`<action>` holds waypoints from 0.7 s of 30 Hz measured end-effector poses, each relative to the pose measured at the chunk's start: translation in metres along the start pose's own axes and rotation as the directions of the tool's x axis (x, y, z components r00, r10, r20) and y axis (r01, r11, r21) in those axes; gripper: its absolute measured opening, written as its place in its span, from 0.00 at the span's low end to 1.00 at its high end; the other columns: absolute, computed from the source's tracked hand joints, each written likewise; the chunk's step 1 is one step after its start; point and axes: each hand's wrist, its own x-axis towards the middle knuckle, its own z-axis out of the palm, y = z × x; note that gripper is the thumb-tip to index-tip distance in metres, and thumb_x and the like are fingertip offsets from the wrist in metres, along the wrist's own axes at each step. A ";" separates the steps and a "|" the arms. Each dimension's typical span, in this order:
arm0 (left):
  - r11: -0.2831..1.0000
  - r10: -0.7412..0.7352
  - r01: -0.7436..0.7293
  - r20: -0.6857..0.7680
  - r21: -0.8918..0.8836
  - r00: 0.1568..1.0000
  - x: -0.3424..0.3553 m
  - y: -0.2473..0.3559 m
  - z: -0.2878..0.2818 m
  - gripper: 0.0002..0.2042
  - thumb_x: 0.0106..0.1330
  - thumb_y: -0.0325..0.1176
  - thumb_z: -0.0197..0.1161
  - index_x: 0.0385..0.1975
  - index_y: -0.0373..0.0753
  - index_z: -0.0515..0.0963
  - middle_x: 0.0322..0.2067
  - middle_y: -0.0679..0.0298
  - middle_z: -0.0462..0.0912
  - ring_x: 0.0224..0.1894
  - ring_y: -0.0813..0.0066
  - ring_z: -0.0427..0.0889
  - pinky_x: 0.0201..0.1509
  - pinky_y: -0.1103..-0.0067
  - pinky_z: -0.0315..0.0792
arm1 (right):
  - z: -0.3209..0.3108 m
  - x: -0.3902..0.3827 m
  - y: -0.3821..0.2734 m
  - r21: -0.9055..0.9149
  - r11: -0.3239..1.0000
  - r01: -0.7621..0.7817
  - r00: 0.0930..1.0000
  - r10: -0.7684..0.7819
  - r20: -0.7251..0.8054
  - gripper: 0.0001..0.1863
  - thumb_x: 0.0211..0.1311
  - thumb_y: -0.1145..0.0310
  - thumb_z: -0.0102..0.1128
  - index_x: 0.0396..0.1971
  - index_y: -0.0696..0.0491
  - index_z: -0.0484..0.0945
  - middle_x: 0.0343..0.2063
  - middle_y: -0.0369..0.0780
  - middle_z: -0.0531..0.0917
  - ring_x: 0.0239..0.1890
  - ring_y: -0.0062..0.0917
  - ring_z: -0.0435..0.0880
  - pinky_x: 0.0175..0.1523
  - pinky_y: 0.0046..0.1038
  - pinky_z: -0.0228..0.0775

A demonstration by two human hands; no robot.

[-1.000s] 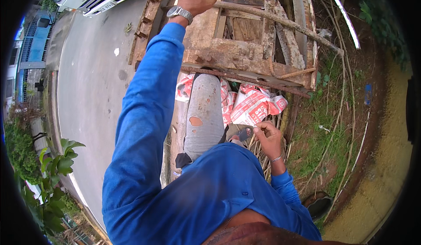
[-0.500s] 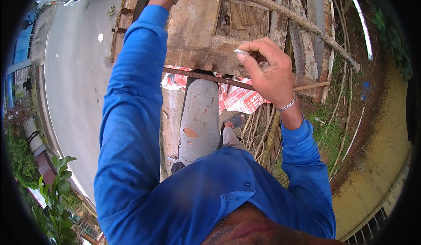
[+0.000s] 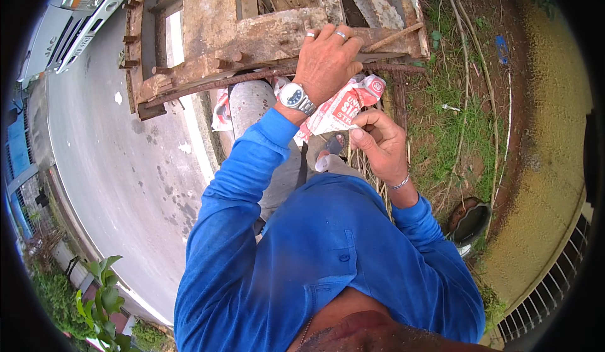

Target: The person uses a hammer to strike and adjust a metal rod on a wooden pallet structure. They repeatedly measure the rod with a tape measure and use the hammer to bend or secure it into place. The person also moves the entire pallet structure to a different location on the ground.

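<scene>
My left hand [image 3: 324, 65], with rings and a steel wristwatch [image 3: 296, 98], lies over the near edge of a rusty frame [image 3: 211, 37]. Its fingers curl onto that edge, back of the hand up. Nearer my body, my right hand [image 3: 381, 143] pinches a small white chalk-like piece [image 3: 352, 126] between thumb and forefinger, clear of the frame. A chain bracelet circles that wrist. Beneath the hands is a crumpled red and white printed sack [image 3: 340, 107]. A rusty ribbed bar [image 3: 246, 75] runs below the frame's near edge.
Worn planks and boards [image 3: 372, 2] lie within the frame. Paved road [image 3: 113, 157] stretches along the left, with a white truck [image 3: 72, 21] at upper left. Grass [image 3: 441, 113] and dry stems are on the right, beside a dark curved vessel [image 3: 469, 221] and a yellowish wall [image 3: 542, 182].
My left hand has come down and right onto the frame's near edge. My right hand has drawn down toward my body, still pinching the white piece. The view has shifted.
</scene>
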 end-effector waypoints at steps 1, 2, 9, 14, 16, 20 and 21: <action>0.999 -0.027 0.027 -0.004 0.018 1.000 0.000 0.001 0.011 0.16 0.52 0.36 0.72 0.41 0.44 0.81 0.44 0.66 0.77 0.49 0.62 0.75 0.52 0.59 0.70 | -0.002 -0.013 0.006 0.009 1.000 -0.012 0.999 0.012 -0.037 0.07 0.66 0.72 0.64 0.37 0.59 0.77 0.31 0.34 0.79 0.32 0.13 0.78 0.36 0.18 0.71; 0.998 -0.037 0.038 -0.003 0.058 0.999 0.001 0.000 0.020 0.16 0.52 0.36 0.72 0.41 0.45 0.81 0.43 0.66 0.77 0.48 0.62 0.75 0.52 0.59 0.70 | -0.005 -0.024 0.014 0.017 1.000 -0.025 0.997 0.026 -0.072 0.07 0.66 0.72 0.64 0.38 0.59 0.77 0.30 0.34 0.79 0.32 0.13 0.78 0.36 0.18 0.71; 0.976 0.071 -0.054 -0.075 0.211 0.995 0.015 0.003 0.034 0.12 0.53 0.35 0.71 0.35 0.45 0.78 0.42 0.63 0.76 0.48 0.57 0.74 0.53 0.59 0.66 | -0.034 -0.093 0.063 -0.002 0.993 -0.117 0.982 0.115 -0.153 0.08 0.66 0.70 0.64 0.39 0.58 0.78 0.28 0.32 0.80 0.28 0.12 0.76 0.34 0.18 0.70; 0.996 -0.084 0.087 -0.289 -0.003 0.954 0.009 0.007 0.030 0.07 0.61 0.30 0.61 0.34 0.37 0.72 0.33 0.53 0.78 0.39 0.49 0.76 0.45 0.60 0.69 | -0.051 -0.116 0.076 -0.020 0.990 -0.138 0.959 0.128 -0.252 0.10 0.66 0.68 0.64 0.39 0.58 0.78 0.27 0.32 0.80 0.27 0.12 0.75 0.32 0.17 0.69; 0.957 -0.262 0.205 -0.303 -0.208 0.916 0.000 0.020 0.027 0.05 0.64 0.29 0.58 0.34 0.36 0.70 0.28 0.51 0.77 0.33 0.46 0.76 0.38 0.60 0.71 | -0.056 -0.110 0.074 -0.055 0.991 -0.124 0.967 0.109 -0.230 0.10 0.67 0.67 0.64 0.40 0.58 0.78 0.26 0.32 0.80 0.26 0.13 0.76 0.32 0.18 0.70; 0.439 -0.629 0.295 -0.055 -0.849 0.776 -0.048 0.048 0.002 0.03 0.74 0.29 0.47 0.38 0.37 0.64 0.18 0.63 0.69 0.18 0.73 0.68 0.21 0.77 0.64 | -0.051 -0.101 0.066 -0.073 0.992 -0.106 0.975 0.089 -0.206 0.11 0.67 0.67 0.64 0.41 0.59 0.78 0.26 0.33 0.80 0.26 0.14 0.77 0.33 0.19 0.71; 0.342 -0.654 0.280 -0.013 -0.897 0.756 -0.063 0.057 -0.007 0.04 0.77 0.30 0.44 0.39 0.39 0.62 0.18 0.68 0.65 0.19 0.84 0.62 0.19 0.83 0.59 | -0.054 -0.096 0.063 -0.110 0.989 -0.098 0.978 0.075 -0.195 0.11 0.67 0.68 0.64 0.41 0.59 0.78 0.26 0.33 0.80 0.26 0.14 0.77 0.33 0.19 0.71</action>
